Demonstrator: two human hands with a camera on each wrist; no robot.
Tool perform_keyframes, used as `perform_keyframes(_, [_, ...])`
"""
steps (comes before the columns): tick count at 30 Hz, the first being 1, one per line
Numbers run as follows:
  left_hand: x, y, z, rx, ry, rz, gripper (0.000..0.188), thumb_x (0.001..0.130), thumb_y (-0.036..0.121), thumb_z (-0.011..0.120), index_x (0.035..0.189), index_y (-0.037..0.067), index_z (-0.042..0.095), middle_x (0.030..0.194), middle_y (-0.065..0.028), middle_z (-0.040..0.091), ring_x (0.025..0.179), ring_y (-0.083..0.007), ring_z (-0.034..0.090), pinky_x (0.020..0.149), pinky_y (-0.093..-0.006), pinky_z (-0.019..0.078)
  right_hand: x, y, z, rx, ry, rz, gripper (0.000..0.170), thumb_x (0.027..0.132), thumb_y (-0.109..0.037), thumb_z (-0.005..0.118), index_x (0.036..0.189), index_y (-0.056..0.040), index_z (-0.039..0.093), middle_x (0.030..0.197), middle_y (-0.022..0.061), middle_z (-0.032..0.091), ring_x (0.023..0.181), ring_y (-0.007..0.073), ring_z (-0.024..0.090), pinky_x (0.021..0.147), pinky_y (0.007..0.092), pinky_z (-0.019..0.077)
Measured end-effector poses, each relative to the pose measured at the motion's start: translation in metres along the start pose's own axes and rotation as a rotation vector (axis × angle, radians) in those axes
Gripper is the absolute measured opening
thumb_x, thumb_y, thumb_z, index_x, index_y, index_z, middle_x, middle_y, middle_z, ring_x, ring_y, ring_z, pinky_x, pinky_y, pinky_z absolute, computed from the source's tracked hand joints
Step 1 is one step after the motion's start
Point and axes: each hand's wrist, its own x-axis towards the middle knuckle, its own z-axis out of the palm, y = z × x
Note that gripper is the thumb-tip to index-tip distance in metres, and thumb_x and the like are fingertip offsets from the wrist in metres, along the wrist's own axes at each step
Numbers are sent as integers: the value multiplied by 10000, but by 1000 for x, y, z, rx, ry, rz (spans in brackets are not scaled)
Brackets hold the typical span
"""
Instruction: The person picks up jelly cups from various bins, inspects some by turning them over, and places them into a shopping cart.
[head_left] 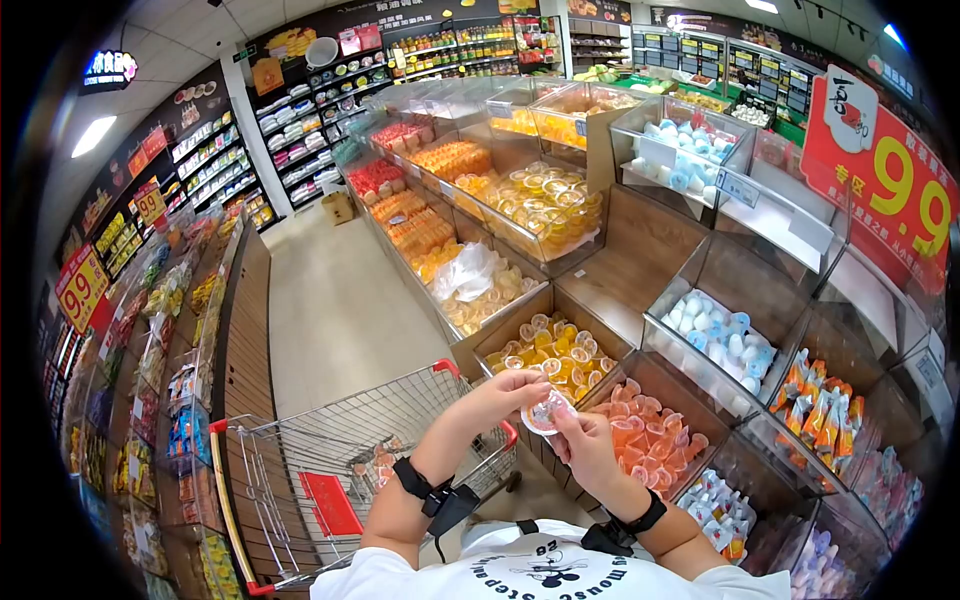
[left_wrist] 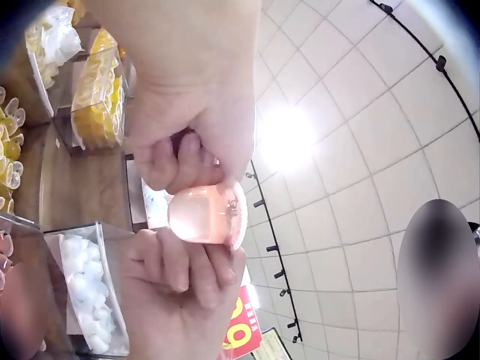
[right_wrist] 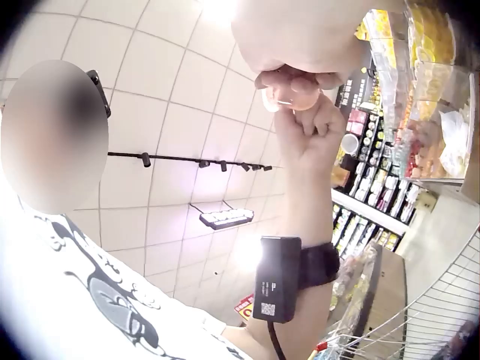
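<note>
"Jelly cup (head_left: pixel 542 414), small and pinkish: where is it?"

"Up between both hands, in front of the white shirt (head_left: pixel 520 570). Taking it as the clock's centre in the head view, yellow cups (head_left: pixel 555 350) lie at 12 o'clock, orange cups (head_left: pixel 650 435) between 3 and 4, and the shopping cart (head_left: pixel 330 505) at 8."

"How do the arms come in?"

"The left hand (head_left: pixel 500 398) reaches in from 8 o'clock, elbow bent, fingers curled. The right hand (head_left: pixel 593 450) comes up from between 4 and 5, its thumb on the cup, its other fingers curled beneath it in the left wrist view."

"And the grips?"

"Both are clamped on the cup: the left pinches at its rim, the right holds its body. Which left fingertips meet there, I can't tell."

"Anything to read?"

"A big red sign (head_left: pixel 885 175) at 2 o'clock says '9.9' and '专区'. A smaller red placard (head_left: pixel 83 285), between 9 and 10, also says '9.9'. The shirt carries 'mouse' and '28'. The black wrist module (right_wrist: pixel 279 277) on the left arm bears a square code; its print is too small."
</note>
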Motion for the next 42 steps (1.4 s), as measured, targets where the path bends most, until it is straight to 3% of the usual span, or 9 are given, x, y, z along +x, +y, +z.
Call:
perform_keyframes(3, [-1, 3, 13, 35, -11, 64, 194, 766, 255, 413, 651, 99, 432, 560, 77, 368, 486, 12, 317, 395, -137, 252, -5, -3, 3, -7, 27, -3, 357, 759, -257, 420, 465, -54, 425, 408, -3, 378, 342, 47, 305, 325, 174, 211])
perform_keyframes(9, [8, -19, 3, 142, 125, 0, 226, 751, 243, 436, 605, 70, 418, 554, 66, 389, 491, -3, 345, 405, -149, 286, 6, 24, -12, -56, 53, 85, 360, 753, -303, 426, 484, -63, 439, 420, -14, 386, 354, 39, 314, 334, 169, 215])
perform_keyframes(12, [14, -41, -11, 585, 215, -82, 187, 734, 167, 472, 601, 43, 424, 564, 45, 416, 506, -17, 375, 424, -167, 319, 15, 53, -22, -38, 94, 190, 370, 745, -335, 436, 509, -50, 457, 438, -28, 389, 378, 35, 330, 358, 160, 236])
perform_keyframes(16, [26, -101, -21, 805, 422, -51, 219, 696, 207, 513, 611, 18, 442, 493, -16, 413, 455, -59, 383, 411, -214, 323, 25, 126, -50, -12, 99, 212, 324, 763, -324, 405, 578, -65, 468, 511, -22, 432, 440, 42, 369, 409, 165, 278])
perform_keyframes(21, [21, -168, -29, 593, 376, -173, 182, 723, 197, 481, 763, 24, 442, 540, -34, 476, 473, -82, 442, 447, -217, 367, 30, 171, -97, -48, 385, 277, 255, 754, -267, 438, 660, -40, 502, 506, -10, 444, 433, 49, 400, 394, 170, 301])
perform_keyframes(27, [-27, -202, -65, 357, 384, -289, 214, 741, 189, 453, 884, 36, 406, 586, -42, 494, 491, -86, 455, 448, -214, 376, 70, 208, -192, -62, 813, 103, 298, 755, -261, 430, 561, -37, 462, 463, 6, 428, 369, 67, 385, 336, 197, 290])
perform_keyframes(37, [-174, -230, -130, 143, 820, -501, 184, 758, 172, 398, 903, 59, 410, 653, -51, 501, 502, -94, 470, 386, -187, 331, 116, 262, -238, -498, 802, 147, 233, 735, -251, 422, 701, -27, 478, 473, 49, 474, 384, 120, 449, 363, 220, 338])
perform_keyframes(39, [-202, -243, -146, 115, 898, -492, 173, 760, 168, 385, 894, 62, 410, 654, -48, 499, 499, -95, 471, 383, -188, 333, 121, 262, -211, -785, 862, -57, 205, 724, -230, 433, 718, -30, 480, 503, 48, 486, 427, 119, 464, 398, 211, 347])
perform_keyframes(42, [-244, -254, -156, 9, 982, -421, 154, 759, 163, 375, 870, 62, 410, 652, -39, 494, 496, -89, 467, 385, -189, 342, 105, 255, -150, -525, 721, -20, 119, 724, -143, 427, 739, -35, 475, 533, 42, 479, 469, 103, 463, 433, 212, 357])
